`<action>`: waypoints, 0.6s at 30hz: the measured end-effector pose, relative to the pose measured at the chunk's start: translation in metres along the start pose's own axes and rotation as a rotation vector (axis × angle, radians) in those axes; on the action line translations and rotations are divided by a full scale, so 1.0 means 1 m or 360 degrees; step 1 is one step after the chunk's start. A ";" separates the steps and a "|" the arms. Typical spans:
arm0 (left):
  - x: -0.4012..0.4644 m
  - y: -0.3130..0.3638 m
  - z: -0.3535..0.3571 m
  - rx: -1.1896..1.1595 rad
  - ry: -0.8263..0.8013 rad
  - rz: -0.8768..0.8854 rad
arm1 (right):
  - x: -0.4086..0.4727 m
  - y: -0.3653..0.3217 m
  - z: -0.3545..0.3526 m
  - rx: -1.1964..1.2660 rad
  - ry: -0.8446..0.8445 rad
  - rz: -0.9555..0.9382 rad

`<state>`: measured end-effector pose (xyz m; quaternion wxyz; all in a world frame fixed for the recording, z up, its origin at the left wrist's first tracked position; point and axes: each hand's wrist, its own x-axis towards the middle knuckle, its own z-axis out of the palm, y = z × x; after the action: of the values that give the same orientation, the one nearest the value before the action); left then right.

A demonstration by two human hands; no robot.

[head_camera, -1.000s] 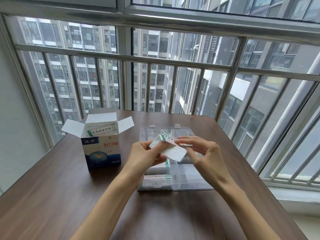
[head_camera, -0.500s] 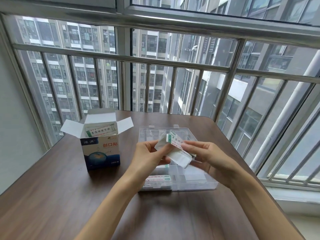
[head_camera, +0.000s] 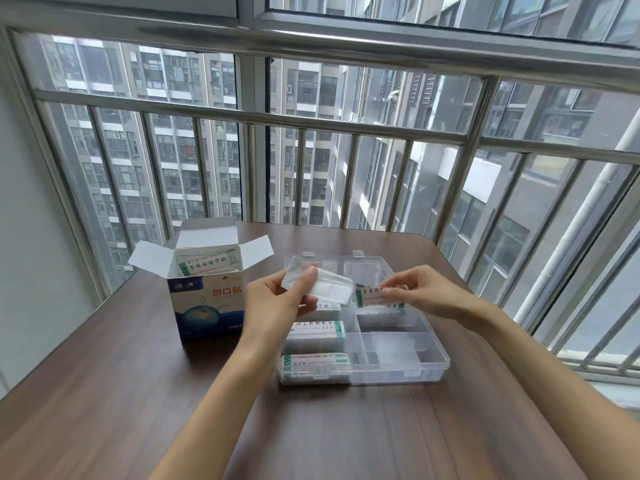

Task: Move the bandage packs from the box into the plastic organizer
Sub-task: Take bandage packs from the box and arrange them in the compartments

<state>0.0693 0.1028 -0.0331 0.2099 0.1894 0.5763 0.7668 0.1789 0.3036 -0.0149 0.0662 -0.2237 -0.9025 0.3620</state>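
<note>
The blue and white bandage box (head_camera: 207, 306) stands open on the wooden table, with more packs (head_camera: 207, 264) showing inside. To its right lies the clear plastic organizer (head_camera: 405, 358), lid off. My left hand (head_camera: 277, 303) grips a stack of white bandage packs (head_camera: 322, 284) above the organizer's left side. My right hand (head_camera: 426, 294) pinches a single pack with green print (head_camera: 375, 297) over the upper right compartment. Two packs (head_camera: 315, 332) (head_camera: 315, 363) lie in the left compartments.
The wooden table (head_camera: 121, 393) ends at its rounded far edge just behind the organizer. Metal window bars (head_camera: 346, 126) and glass stand close beyond it. A grey wall (head_camera: 27, 271) runs along the left.
The hands have drawn apart. My right hand pulled one pack off the stack and lowered it toward the organizer's right side, while my left hand kept the rest and shifted left.
</note>
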 end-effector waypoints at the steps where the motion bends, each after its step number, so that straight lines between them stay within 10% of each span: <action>1: 0.000 0.000 0.000 -0.0004 0.0007 -0.0005 | 0.001 0.000 0.001 -0.0039 -0.0030 -0.0019; 18: 0.000 0.001 -0.002 0.0027 0.0008 -0.0044 | 0.006 -0.012 0.005 -0.0558 0.0347 -0.0233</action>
<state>0.0682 0.1009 -0.0326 0.2175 0.1813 0.5857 0.7594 0.1678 0.2952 -0.0106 0.1496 -0.2035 -0.9530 0.1675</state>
